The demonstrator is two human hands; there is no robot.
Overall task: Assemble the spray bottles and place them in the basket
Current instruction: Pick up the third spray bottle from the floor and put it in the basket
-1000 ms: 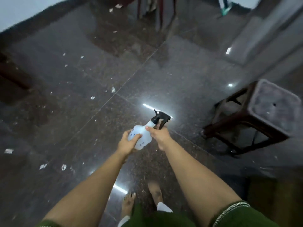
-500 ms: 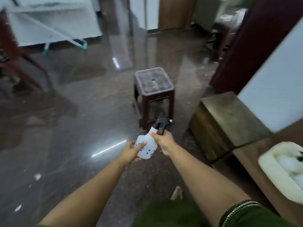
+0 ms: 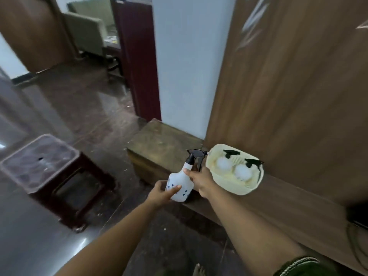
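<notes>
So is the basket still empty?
No, the basket already holds two spray bottles with black trigger heads, lying side by side.

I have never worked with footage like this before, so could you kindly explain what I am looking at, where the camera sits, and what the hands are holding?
There is no machine here: a person wears a wide-angle camera on the head, looking forward and down at their own bare arms. Both hands hold one white spray bottle with a black trigger head: the left hand supports its body, the right hand grips near the neck. Just right of it, a cream plastic basket rests on a brown wooden ledge and already holds two similar bottles. On the dark polished floor stand a maroon plastic stool and a low wooden box.
</notes>
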